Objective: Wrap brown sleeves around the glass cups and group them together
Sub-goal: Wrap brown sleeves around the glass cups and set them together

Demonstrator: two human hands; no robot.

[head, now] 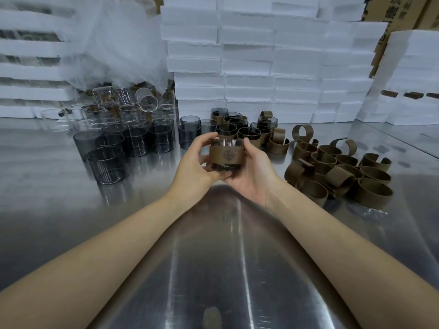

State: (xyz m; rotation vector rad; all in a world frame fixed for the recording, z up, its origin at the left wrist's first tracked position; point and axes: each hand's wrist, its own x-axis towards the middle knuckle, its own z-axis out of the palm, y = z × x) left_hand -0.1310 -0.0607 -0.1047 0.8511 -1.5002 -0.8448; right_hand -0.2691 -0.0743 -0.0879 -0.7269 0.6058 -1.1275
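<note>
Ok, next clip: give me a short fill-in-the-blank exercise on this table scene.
1. The left hand and right hand hold one cup wearing a ____ sleeve.
2. The loose sleeves lie to the ____ of the held cup.
3. The bare dark cups stand on the ____ side of the table.
Missing: brown, right, left.

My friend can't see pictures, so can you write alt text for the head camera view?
A person's left hand and right hand hold a smoky round glass cup wrapped in a brown sleeve above a shiny metal table. Bare grey glass cups stand left, sleeved cups behind the hands, loose brown sleeves heaped right, white foam boxes stacked beyond.
</note>
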